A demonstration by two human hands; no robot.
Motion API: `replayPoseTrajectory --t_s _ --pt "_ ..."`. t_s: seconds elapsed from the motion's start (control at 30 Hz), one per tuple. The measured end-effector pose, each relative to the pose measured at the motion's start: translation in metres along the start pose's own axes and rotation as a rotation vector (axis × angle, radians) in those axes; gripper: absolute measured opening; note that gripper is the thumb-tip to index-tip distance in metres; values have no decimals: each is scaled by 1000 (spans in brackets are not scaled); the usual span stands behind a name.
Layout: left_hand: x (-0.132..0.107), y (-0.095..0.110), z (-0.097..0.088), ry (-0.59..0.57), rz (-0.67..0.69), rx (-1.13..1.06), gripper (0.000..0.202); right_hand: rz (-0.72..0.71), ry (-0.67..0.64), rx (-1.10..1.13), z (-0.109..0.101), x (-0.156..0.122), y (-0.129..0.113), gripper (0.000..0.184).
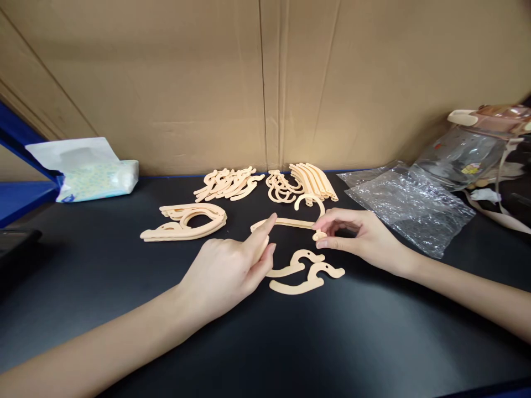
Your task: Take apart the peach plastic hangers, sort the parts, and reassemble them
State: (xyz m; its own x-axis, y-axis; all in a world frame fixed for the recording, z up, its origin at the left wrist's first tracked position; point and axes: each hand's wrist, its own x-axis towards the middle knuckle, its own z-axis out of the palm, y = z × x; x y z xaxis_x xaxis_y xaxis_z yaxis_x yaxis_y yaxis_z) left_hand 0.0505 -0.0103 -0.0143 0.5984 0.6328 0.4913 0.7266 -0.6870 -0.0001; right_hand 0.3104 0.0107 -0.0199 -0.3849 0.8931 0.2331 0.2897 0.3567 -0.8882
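My right hand (357, 237) pinches a pale hanger hook (322, 207) near its base, with the curved end upward. A long slim hanger arm (290, 222) reaches from those fingertips leftward; whether it is joined to the hook I cannot tell. My left hand (232, 265) has its index finger stretched across that arm's left part. Its thumb and another fingertip are pressed close together, and what they hold, if anything, is hidden. Just below, two curved, duck-shaped hanger pieces (296, 286) lie flat on the black table (265, 348), one partly behind my left thumb.
Stacked hanger pieces (199, 231) lie at left. Behind are piles of curved pieces (228, 185), hooks (282, 190) and slim arms (313, 179). Crinkled clear plastic bags (418, 204) and a bottle (464, 149) stand right, a tissue pack (97, 177) left. Cardboard (186, 83) forms the back.
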Motion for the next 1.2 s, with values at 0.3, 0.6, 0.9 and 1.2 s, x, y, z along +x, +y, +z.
replayPoseTrajectory --t_s 0.3,0.6,0.9,1.2 --pt "2 -6 5 156 191 246 36 -14 -7 -106 -1 -1 -2 23" --pt "3 -4 9 99 156 197 35 -62 45 -82 0 -1 0 24" --pt "3 -7 13 8 -40 86 51 79 31 -11 1 -1 0 46" --pt "6 -10 12 -3 -13 -26 42 30 -158 26 -1 -1 -1 22"
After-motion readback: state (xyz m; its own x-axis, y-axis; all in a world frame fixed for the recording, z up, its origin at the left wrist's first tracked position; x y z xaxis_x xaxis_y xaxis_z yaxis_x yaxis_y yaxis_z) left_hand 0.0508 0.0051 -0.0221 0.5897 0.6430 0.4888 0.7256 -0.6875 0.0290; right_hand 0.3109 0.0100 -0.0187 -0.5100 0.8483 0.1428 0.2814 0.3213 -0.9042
